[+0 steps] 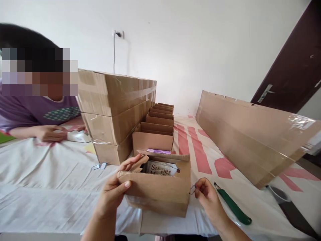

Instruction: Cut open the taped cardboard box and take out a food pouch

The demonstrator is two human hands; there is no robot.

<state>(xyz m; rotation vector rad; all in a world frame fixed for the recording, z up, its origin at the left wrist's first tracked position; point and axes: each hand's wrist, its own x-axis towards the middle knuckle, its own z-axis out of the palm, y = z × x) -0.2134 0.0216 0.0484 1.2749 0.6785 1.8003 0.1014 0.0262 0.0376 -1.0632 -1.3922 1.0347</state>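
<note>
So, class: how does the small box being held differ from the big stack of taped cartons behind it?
The small box is open, with a printed packet showing inside; the taped cartons are sealed. It sits low in front, gripped by the left hand; the cartons are much larger, stacked and untouched. Both are brown cardboard on the white cloth.

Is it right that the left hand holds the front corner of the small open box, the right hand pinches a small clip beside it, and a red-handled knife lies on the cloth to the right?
Not quite. The head view shows the knife with a green handle, not red. The rest holds: the left hand grips the front corner of the small open box, and the right hand pinches a small clip beside it.
</note>
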